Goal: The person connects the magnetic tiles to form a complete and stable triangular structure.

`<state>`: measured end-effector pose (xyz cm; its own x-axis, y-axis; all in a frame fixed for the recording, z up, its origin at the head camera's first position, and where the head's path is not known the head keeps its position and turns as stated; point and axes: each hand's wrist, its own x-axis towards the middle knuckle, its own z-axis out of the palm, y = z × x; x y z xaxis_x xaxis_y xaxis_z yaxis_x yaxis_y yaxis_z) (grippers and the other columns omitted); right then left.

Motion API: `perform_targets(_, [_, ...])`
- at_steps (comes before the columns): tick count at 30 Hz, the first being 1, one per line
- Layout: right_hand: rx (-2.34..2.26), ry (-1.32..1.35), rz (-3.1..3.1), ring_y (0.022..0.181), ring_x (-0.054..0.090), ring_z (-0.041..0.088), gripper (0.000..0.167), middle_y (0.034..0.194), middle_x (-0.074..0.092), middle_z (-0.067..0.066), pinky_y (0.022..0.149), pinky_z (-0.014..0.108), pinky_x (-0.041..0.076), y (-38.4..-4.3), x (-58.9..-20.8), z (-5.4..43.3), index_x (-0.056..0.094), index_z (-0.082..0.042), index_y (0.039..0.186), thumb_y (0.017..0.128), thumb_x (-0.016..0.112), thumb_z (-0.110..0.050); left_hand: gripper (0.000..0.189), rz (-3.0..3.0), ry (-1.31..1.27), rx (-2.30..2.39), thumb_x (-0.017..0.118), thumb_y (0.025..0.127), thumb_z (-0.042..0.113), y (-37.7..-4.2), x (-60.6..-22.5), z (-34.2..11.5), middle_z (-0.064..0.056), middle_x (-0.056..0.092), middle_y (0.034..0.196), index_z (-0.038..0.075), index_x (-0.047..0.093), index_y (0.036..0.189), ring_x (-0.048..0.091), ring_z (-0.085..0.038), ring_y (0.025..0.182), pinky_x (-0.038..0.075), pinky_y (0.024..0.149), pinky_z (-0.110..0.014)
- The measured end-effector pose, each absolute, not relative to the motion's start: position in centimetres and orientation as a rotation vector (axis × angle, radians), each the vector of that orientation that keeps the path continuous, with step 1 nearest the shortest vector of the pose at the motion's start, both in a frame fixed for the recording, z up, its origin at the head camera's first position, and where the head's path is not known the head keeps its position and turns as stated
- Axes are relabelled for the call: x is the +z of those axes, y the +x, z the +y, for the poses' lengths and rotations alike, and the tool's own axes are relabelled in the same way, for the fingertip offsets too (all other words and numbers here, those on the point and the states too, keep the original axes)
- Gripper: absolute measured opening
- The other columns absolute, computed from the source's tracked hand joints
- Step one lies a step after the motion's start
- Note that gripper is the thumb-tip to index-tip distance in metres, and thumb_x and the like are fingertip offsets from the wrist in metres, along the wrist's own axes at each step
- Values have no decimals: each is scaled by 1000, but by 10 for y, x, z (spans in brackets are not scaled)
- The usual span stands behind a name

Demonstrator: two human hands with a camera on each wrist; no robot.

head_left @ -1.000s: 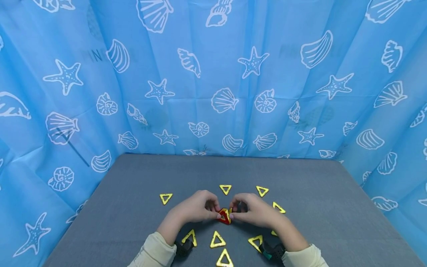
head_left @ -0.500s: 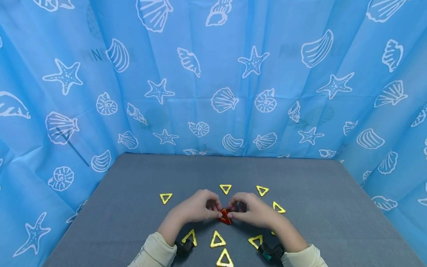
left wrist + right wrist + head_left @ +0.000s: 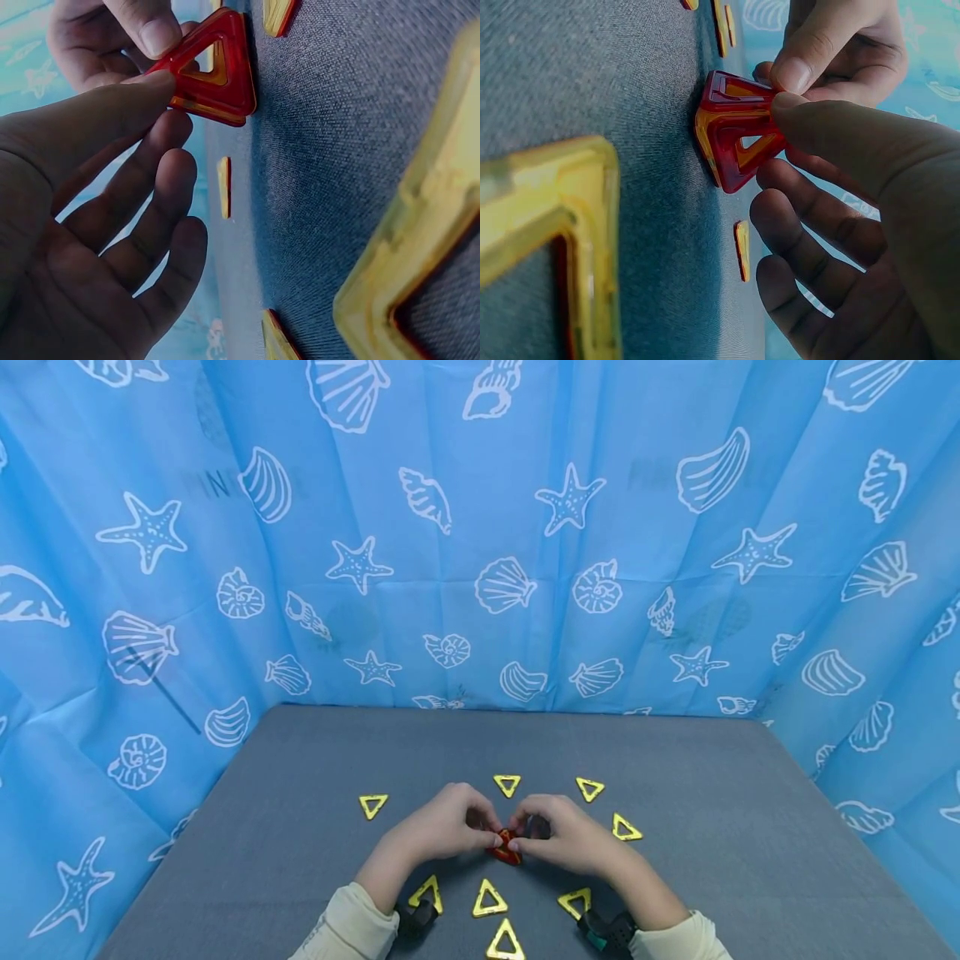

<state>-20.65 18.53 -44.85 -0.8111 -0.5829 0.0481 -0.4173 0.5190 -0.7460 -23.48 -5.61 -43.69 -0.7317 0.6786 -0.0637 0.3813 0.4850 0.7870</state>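
Note:
Between my two hands stands a small pyramid of red and yellow triangular magnetic tiles (image 3: pixel 506 855), close over the grey table. My left hand (image 3: pixel 448 824) pinches its upper part from the left with thumb and forefinger. From the right, my right hand (image 3: pixel 567 838) pinches near the same peak. In the left wrist view a red triangular tile (image 3: pixel 241 82) faces the camera, its window showing orange behind. The right wrist view shows red faces (image 3: pixel 727 154) leaning together, with the thumbs meeting at the top. The other fingers of both hands are loosely bent.
Several yellow triangular tiles lie flat around the hands: one at left (image 3: pixel 372 807), one behind (image 3: pixel 507 786), one at right (image 3: pixel 626 827) and one in front (image 3: pixel 489 899). A blue shell-print curtain (image 3: pixel 480 543) hangs behind the grey table (image 3: pixel 315 760).
The tile edges at my right fingers have closed in against the red tiles, so the yellow gap is gone. My right hand has shifted slightly left, baring more of the tile at right.

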Motion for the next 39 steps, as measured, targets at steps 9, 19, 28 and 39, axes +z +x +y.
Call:
perform_targets(9, [-1164, -853, 2551, 76, 66, 5, 6, 97, 70, -8, 68, 27, 55, -207, -449, 185, 74, -21, 103, 99, 77, -24, 6, 2378, 853, 1118, 81, 94, 12, -233, -434, -55, 6, 78, 85, 16, 85, 92, 70, -7, 76, 55, 67, -25])
perform_targets(19, [-1160, -844, 2550, 76, 66, 6, 6, 96, 70, -8, 67, 27, 55, -207, -450, 186, 73, -23, 102, 99, 78, -24, 5, 2376, 856, 1113, 80, 95, 12, -232, -433, -54, 6, 78, 85, 15, 85, 93, 69, -6, 75, 55, 67, -25])
perform_targets(28, [-1165, -848, 2532, 78, 67, 6, 9, 100, 72, -6, 69, 28, 56, -208, -451, 188, 73, -21, 106, 99, 77, -26, 5, 2361, 899, 1116, 80, 95, 13, -233, -437, -56, 8, 75, 87, 17, 81, 93, 69, -10, 78, 55, 70, -25])
perform_targets(39, [-1143, -829, 2530, 79, 67, 8, 11, 103, 73, -4, 70, 28, 56, -208, -447, 189, 74, -20, 108, 99, 77, -25, 9, 2353, 899, 1155, 78, 96, 11, -237, -437, -63, 6, 74, 90, 9, 81, 104, 68, -10, 80, 55, 71, -26])
